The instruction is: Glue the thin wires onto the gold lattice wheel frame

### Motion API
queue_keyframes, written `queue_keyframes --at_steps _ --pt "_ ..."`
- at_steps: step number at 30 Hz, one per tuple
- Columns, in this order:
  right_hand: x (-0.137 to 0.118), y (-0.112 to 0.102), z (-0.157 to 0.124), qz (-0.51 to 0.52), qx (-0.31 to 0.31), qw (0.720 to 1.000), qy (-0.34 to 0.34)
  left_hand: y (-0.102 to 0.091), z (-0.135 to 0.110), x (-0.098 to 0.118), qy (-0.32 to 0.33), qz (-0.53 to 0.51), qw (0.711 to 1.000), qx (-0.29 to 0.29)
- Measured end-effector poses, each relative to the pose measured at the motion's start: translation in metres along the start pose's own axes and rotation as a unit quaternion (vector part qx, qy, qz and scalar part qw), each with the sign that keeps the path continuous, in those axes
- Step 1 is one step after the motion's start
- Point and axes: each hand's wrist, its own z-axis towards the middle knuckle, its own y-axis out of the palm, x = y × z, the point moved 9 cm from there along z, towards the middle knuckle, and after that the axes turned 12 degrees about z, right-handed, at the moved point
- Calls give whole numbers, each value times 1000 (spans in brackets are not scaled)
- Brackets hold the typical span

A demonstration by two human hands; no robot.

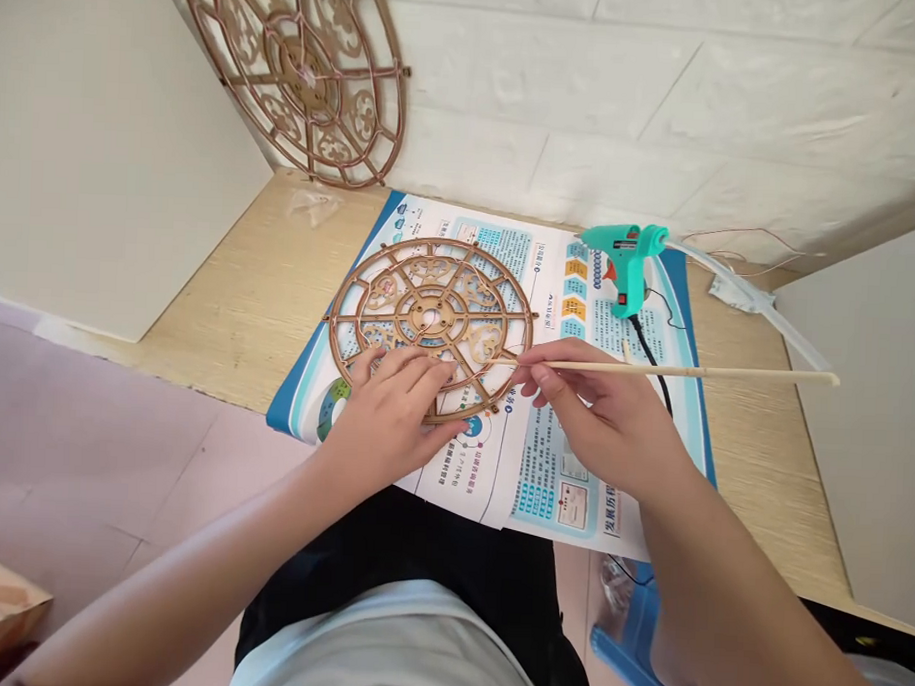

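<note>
A round bronze-coloured openwork wheel [431, 319], with spokes and scrollwork panels, lies flat on a printed sheet [490, 484]. My left hand [395, 401] rests over its near left part, fingers stretched out and touching it. At the wheel's right edge, my right hand [591, 398] pinches a thin wooden stick [697, 371] between thumb and fingers. The stick runs nearly level; its long end points right and its thin tip reaches over the wheel, close to my left fingertips. Some of the wheel's near rim is hidden under my left hand.
A turquoise glue gun [626, 264], with a long clear glue stick [759, 299] and black cord, lies on the sheet's far right. A second wheel [309, 78] leans on the white wall [586, 107]. Pale panels stand at both sides of the wooden table [211, 294].
</note>
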Motion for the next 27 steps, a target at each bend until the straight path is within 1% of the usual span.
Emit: queue_keyframes --at_steps 5,7,9,10,12,13,14,15,16,17,18,19,20,21,22,23,25,27 --pt "-2 -5 8 -12 11 1000 -13 5 14 7 60 -20 998 -29" --pt "-4 -10 12 -1 35 999 -17 6 17 8 69 -13 997 -23" --pt "-2 -12 12 -25 45 999 -10 0 14 10 70 -9 998 -2" --pt "-1 -10 12 -59 35 998 -4 -6 9 11 67 -15 998 15" --pt "1 -1 8 -152 -12 988 -9 -23 -7 16 51 -58 996 51" --pt "2 6 4 -190 -42 981 -22 -31 -19 16 24 -108 992 64" --pt "3 13 1 -214 -71 974 -37 -35 -31 16 -8 -181 982 61" --pt "4 20 -3 -225 -95 968 -51 -31 -44 16 -51 -264 963 31" --pt "5 25 -5 -230 -112 965 -60 -20 -58 19 -95 -342 934 -26" --pt "6 30 -7 -231 -124 963 -63 -5 -72 23 -150 -417 892 -91" --pt "7 34 -7 -231 -128 963 -62 8 -84 27 -203 -491 836 -135" --pt "6 37 -7 -229 -124 963 -62 20 -95 34 -249 -559 772 -173" --pt "3 39 -6 -227 -113 965 -65 29 -101 38 -289 -614 710 -187" --pt "-1 41 -6 -221 -100 967 -70 34 -102 41 -318 -656 659 -184" --pt "-7 43 -6 -214 -86 970 -75 38 -100 42 -342 -686 618 -171" --pt "-13 45 -6 -205 -71 973 -78 39 -96 40 -365 -707 586 -151" --pt "-25 48 -9 -188 -41 978 -82 40 -83 34 -396 -738 535 -112" --pt "-35 52 -14 -172 -21 981 -84 37 -66 28 -392 -769 500 -71"
